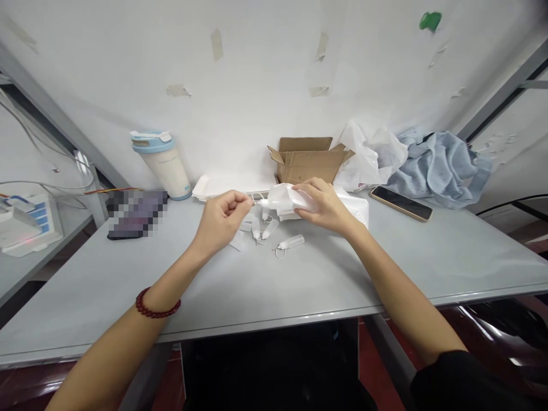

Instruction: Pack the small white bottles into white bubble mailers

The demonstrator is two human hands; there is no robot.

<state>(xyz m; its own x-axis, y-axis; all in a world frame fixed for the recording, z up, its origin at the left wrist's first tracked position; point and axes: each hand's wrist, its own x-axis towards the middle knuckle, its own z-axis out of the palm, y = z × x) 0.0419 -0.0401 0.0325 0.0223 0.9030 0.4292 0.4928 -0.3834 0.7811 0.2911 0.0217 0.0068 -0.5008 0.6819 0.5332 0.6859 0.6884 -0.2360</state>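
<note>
My right hand (323, 205) is wrapped round a white plastic squeeze bottle (282, 197), which lies on its side in the air with its nozzle pointing left. At the nozzle's tip, the thumb and forefinger of my left hand (225, 220) are pinched together. What they hold there is too small to make out. Below and between the hands, several small clear dropper bottles (269, 229) with tethered caps lie in a loose group. One dropper bottle (291, 242) lies a little apart, to the right.
Along the wall stand a cream tumbler (165, 165) with a blue lid, an open cardboard box (310, 162) and a white plastic bag (368, 157). White trays (209, 187) lie behind my hands. A phone (401, 204) and blue cloth (440, 165) lie on the right.
</note>
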